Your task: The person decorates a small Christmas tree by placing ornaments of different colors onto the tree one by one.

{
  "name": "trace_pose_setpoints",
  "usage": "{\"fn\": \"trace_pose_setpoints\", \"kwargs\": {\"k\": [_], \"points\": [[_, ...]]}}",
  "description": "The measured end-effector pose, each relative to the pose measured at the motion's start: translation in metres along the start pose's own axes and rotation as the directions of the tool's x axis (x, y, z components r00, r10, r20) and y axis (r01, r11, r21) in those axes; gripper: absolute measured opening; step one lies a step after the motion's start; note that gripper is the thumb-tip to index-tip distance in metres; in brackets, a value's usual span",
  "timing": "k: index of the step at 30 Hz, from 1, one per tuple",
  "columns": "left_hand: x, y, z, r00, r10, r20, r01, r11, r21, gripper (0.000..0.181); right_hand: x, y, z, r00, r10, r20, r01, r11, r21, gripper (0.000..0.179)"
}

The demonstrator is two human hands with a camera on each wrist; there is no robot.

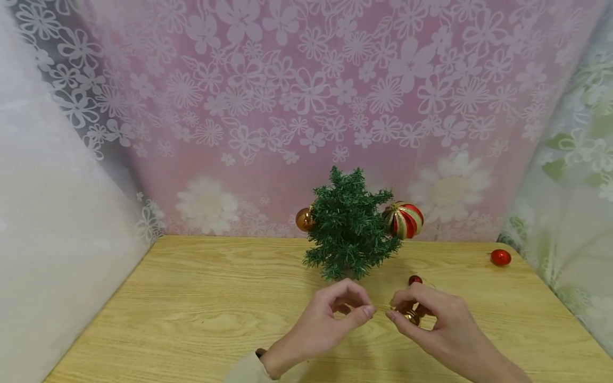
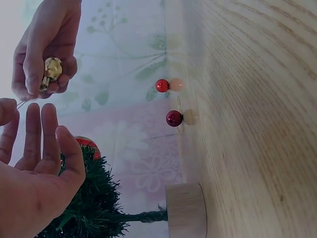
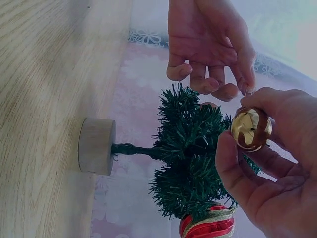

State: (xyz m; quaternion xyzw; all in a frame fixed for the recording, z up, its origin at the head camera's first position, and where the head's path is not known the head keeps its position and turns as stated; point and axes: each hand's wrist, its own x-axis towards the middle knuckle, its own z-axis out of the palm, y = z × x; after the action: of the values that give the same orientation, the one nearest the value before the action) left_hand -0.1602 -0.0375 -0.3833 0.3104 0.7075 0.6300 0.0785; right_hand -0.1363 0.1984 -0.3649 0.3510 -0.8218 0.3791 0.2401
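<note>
My right hand (image 1: pixel 442 319) holds a small shiny gold Christmas ball (image 3: pixel 250 128) between thumb and fingers, over the table's front. Facing it, my left hand (image 1: pixel 321 322) pinches the ball's thin hanging string (image 2: pixel 21 104) between thumb and index fingertips, while its other fingers stay loosely bent. The string spans the small gap between the two hands. Just behind them stands a small green artificial Christmas tree (image 1: pixel 349 223) on a round wooden base (image 3: pixel 96 146). An amber ball (image 1: pixel 304 219) hangs on its left side, and a large red, gold and green striped ball (image 1: pixel 406 219) on its right.
A dark red ball (image 2: pixel 174 118) with a gold string lies on the wooden table (image 1: pixel 191 298), just beyond my right hand. Farther right, near the table's edge, lies a bright red ball (image 1: pixel 500 257). Flowered curtains (image 1: pixel 311 80) close off the back and sides.
</note>
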Motion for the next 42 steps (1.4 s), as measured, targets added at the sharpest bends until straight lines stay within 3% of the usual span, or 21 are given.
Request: {"fn": "trace_pose_setpoints", "kwargs": {"k": [5,14,24,30,35,38,42], "points": [[0.000,0.001,0.001,1.000,-0.007,-0.012,0.007,0.999,0.034,0.011,0.001,0.000,0.002,0.999,-0.035,-0.013,0.034,0.999,-0.037,0.050],[0.000,0.000,0.000,0.998,-0.063,-0.021,0.065,0.993,0.103,0.012,0.003,0.000,0.007,0.999,-0.030,-0.035,0.027,0.997,-0.069,0.048],[0.001,0.003,-0.002,0.994,-0.042,-0.103,0.060,0.983,0.175,0.010,0.001,-0.001,0.015,0.995,0.098,0.030,-0.099,0.995,0.013,0.031],[0.004,0.009,-0.004,0.992,-0.019,-0.125,0.045,0.978,0.206,0.009,0.011,-0.003,0.014,0.995,0.101,-0.012,-0.101,0.995,-0.017,0.020],[0.012,0.017,-0.011,0.991,0.017,-0.136,0.013,0.976,0.217,0.010,0.026,-0.006,0.011,0.992,0.130,-0.008,-0.130,0.991,0.015,0.018],[0.019,0.024,-0.018,0.984,0.068,-0.162,-0.031,0.974,0.224,0.012,0.039,-0.007,0.009,0.986,0.166,-0.004,-0.165,0.985,0.040,0.017],[0.028,0.033,-0.029,0.969,0.123,-0.215,-0.074,0.972,0.224,0.012,0.060,-0.007,0.009,0.986,0.160,-0.037,-0.158,0.986,0.063,0.013]]}}
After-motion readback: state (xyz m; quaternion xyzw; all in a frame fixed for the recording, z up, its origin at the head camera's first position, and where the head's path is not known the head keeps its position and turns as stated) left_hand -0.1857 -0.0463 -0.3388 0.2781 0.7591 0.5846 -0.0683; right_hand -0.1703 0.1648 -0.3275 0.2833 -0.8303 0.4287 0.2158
